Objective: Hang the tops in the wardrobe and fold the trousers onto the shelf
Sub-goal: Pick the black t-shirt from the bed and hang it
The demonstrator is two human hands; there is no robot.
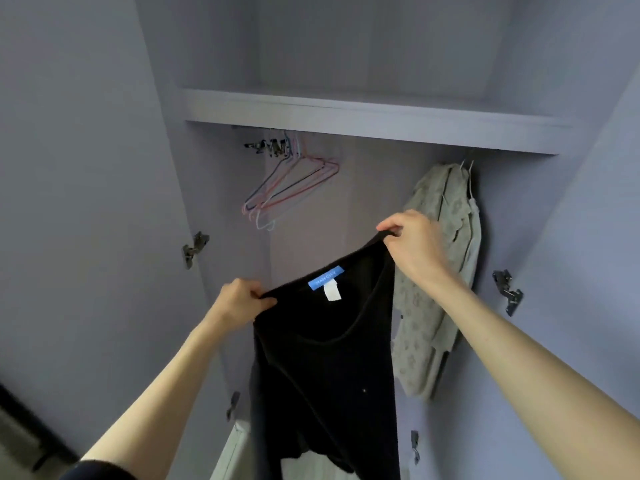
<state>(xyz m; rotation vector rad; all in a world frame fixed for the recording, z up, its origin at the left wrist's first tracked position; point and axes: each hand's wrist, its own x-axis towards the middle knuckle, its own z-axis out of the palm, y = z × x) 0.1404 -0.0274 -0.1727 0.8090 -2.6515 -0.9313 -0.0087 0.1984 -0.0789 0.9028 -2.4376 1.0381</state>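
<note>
A black top (325,368) with a blue neck label hangs in front of the open wardrobe, held up by its shoulders. My left hand (239,299) pinches the left shoulder, lower down. My right hand (412,244) pinches the right shoulder, higher up, so the top hangs tilted. Several empty wire hangers (287,188) hang from the rail at the left under the shelf (363,123). Grey patterned tops (440,271) hang on hangers at the right end of the rail.
The wardrobe doors stand open on both sides, with metal hinges (195,249) on the left and a hinge (507,294) on the right. A pale surface (235,452) shows low down beneath the black top.
</note>
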